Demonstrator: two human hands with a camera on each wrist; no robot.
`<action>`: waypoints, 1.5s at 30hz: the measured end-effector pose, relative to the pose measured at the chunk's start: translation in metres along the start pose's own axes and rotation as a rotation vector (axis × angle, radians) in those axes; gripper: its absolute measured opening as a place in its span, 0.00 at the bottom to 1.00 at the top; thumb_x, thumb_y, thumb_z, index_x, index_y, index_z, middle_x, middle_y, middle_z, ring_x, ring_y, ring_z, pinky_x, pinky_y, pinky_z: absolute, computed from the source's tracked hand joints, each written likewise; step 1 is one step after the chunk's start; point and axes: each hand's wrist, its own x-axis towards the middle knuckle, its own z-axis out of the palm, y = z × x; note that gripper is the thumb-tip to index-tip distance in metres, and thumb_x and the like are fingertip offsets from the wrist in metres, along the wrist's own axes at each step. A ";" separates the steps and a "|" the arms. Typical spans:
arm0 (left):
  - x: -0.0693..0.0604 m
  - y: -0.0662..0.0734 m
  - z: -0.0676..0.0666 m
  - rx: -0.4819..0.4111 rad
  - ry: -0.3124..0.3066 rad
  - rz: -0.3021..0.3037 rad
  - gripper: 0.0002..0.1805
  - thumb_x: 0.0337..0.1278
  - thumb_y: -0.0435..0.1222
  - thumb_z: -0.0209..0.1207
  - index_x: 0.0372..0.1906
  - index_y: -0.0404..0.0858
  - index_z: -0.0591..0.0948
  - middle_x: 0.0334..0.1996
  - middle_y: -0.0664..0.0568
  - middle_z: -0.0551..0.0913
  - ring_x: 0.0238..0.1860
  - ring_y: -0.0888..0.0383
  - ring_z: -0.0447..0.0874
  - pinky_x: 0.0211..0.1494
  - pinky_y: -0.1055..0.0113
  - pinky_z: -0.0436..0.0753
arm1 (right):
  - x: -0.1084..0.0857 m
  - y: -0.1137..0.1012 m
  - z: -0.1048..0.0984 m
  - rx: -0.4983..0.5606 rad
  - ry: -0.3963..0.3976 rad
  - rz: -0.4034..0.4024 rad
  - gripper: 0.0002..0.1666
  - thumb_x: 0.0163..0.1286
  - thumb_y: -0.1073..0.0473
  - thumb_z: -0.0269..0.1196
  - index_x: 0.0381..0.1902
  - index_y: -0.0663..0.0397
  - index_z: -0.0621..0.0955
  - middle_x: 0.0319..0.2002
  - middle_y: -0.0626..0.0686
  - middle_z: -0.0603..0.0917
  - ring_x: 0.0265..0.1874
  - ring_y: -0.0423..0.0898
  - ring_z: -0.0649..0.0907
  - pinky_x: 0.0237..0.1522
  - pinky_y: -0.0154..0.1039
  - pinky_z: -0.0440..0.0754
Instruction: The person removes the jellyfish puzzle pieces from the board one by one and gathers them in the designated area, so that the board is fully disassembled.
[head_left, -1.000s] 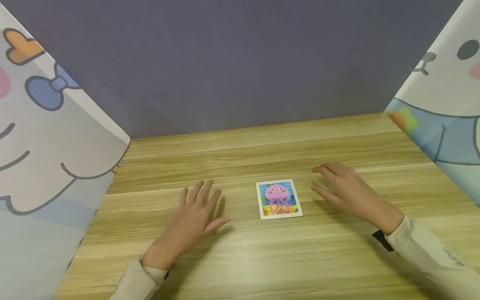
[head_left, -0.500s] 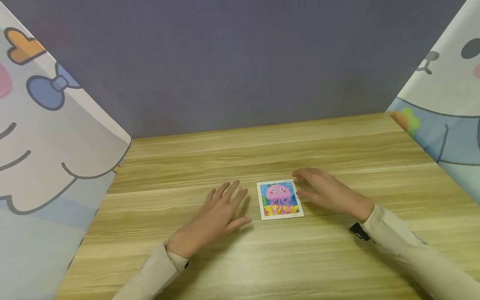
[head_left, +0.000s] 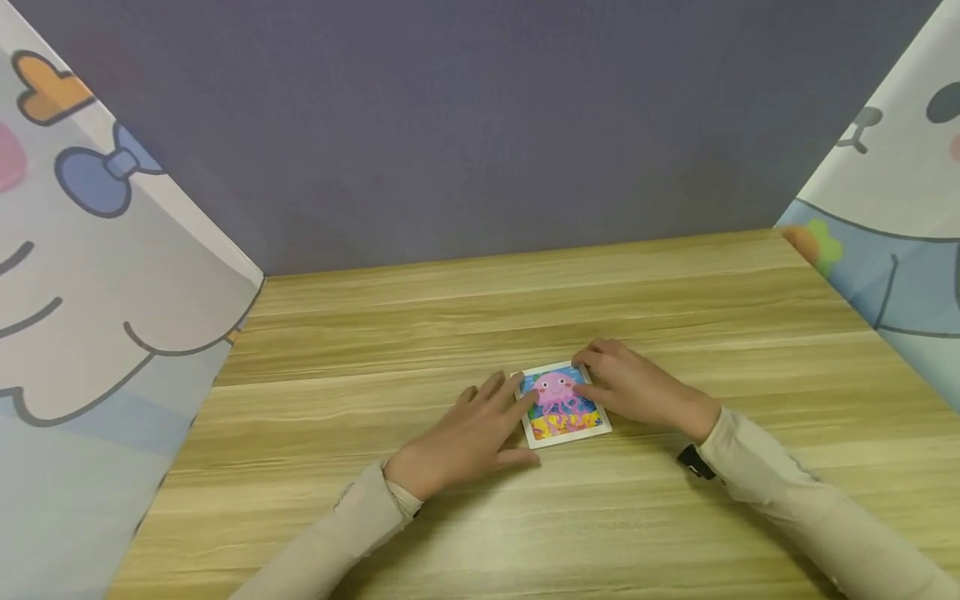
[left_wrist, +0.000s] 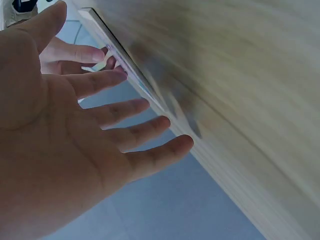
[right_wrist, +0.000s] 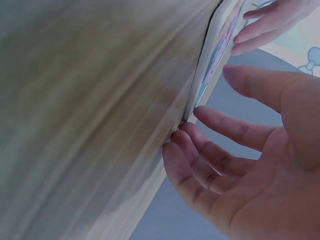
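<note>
While 2 bare hands flank it, 1 near-square picture card [head_left: 561,429], pink jellyfish with white border, lies face up on the wood-grain counter [head_left: 450,333].

Left grip [head_left: 468,433]: at the card's left edge; fingers spread, nothing pinched; some fingertips overlap the border in the head view, contact uncertain.

Right grip [head_left: 637,387]: at the card's right edge; fingers bent, 1 fingertip by its far right corner; thumb apart from its face in the right wrist view, so no pinch.

Backdrop: 1 grey panel [head_left: 487,142], beyond the card.

Risks, as judged: a thin edge so low could let fingertips slip off during a lift; uneven pushing from the 2 sides could turn the card askew; downward pressure at 1 edge could make it skid.
</note>
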 end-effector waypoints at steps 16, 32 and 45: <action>0.008 0.002 0.000 0.112 -0.010 0.007 0.38 0.69 0.56 0.55 0.76 0.43 0.63 0.75 0.40 0.60 0.74 0.39 0.59 0.63 0.44 0.75 | 0.000 -0.013 0.007 -0.036 0.032 0.034 0.17 0.68 0.61 0.67 0.49 0.69 0.81 0.39 0.54 0.78 0.37 0.47 0.75 0.36 0.40 0.77; 0.005 0.009 0.006 0.186 0.036 -0.012 0.36 0.69 0.58 0.52 0.76 0.49 0.65 0.71 0.40 0.65 0.71 0.39 0.64 0.57 0.48 0.80 | -0.003 -0.027 0.013 -0.078 0.026 0.063 0.09 0.70 0.63 0.63 0.42 0.65 0.78 0.35 0.53 0.77 0.43 0.53 0.77 0.40 0.46 0.79; 0.008 0.008 0.005 0.119 0.054 -0.001 0.39 0.66 0.57 0.57 0.76 0.45 0.61 0.68 0.42 0.67 0.69 0.42 0.65 0.56 0.47 0.79 | -0.004 -0.022 0.013 0.045 0.011 0.064 0.08 0.72 0.63 0.60 0.45 0.63 0.78 0.36 0.51 0.78 0.37 0.47 0.76 0.38 0.44 0.78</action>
